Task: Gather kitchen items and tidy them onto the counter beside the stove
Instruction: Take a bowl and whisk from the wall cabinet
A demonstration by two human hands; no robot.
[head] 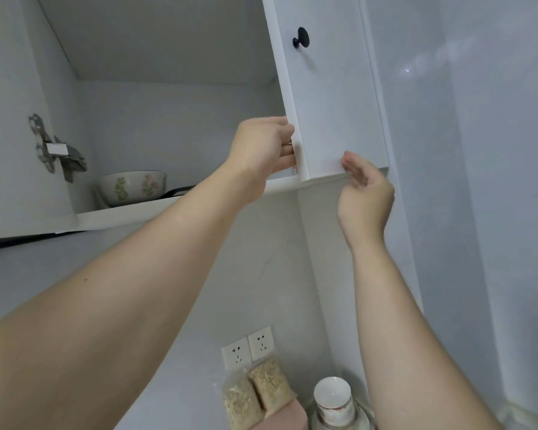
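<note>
Forearms [137, 290] up: left hand [261, 147] grips cabinet door [333, 103] edge, right hand [365, 193] loose at door's lower corner. Bowl [132, 187], shelf's [121, 214] left end: likely ceramic, breakable, slick; cup underside, thumb over rim

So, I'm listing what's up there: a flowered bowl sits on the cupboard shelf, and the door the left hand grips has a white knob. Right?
No: the knob is black, as the head view shows. The flowered bowl does sit on the shelf, and the left hand grips that door.
</note>
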